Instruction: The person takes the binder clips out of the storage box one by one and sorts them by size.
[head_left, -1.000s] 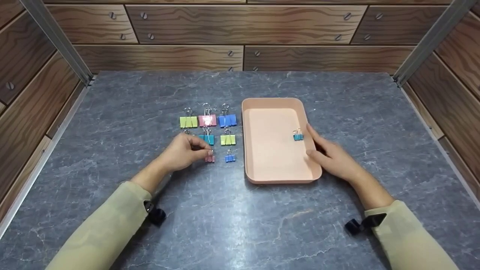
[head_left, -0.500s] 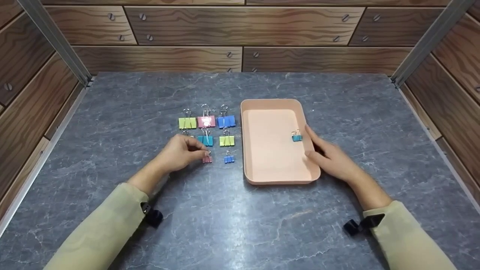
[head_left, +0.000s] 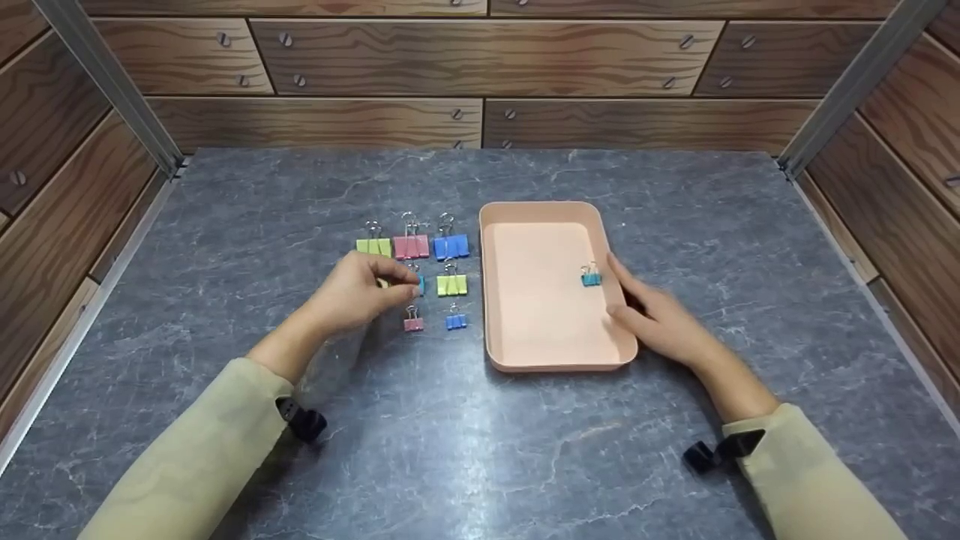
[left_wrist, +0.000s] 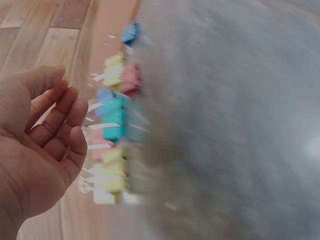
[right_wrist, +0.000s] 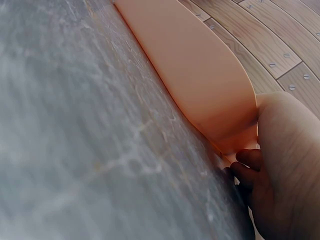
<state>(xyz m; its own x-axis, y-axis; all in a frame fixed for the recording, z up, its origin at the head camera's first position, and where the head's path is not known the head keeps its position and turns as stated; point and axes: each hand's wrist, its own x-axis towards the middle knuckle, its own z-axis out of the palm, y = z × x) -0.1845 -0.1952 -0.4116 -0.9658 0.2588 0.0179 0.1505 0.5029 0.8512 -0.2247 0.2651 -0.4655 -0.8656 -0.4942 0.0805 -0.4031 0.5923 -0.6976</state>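
My left hand (head_left: 354,291) hovers over the left part of several binder clips, fingers loosely bent and holding nothing in the left wrist view. Behind its fingertips a teal binder clip (head_left: 421,285) is partly hidden. A small pink binder clip (head_left: 413,324) lies just in front of the hand, with a small blue binder clip (head_left: 456,322) to its right. On the right, my right hand (head_left: 660,319) grips the side wall of a peach tray (head_left: 496,361), thumb over the rim. Inside the tray, a small teal binder clip (head_left: 591,280) is by the right wall.
A yellow-green binder clip (head_left: 451,285) lies near the tray's left side. Behind it are larger clips in a row: yellow-green (head_left: 373,246), pink (head_left: 411,247) and blue (head_left: 451,247). Wood-patterned panels (head_left: 480,56) enclose the grey marbled table (head_left: 480,450).
My left hand has left the small pink binder clip and moved up and back over the middle row; the pink clip stays on the table. My right hand keeps its grip on the tray.
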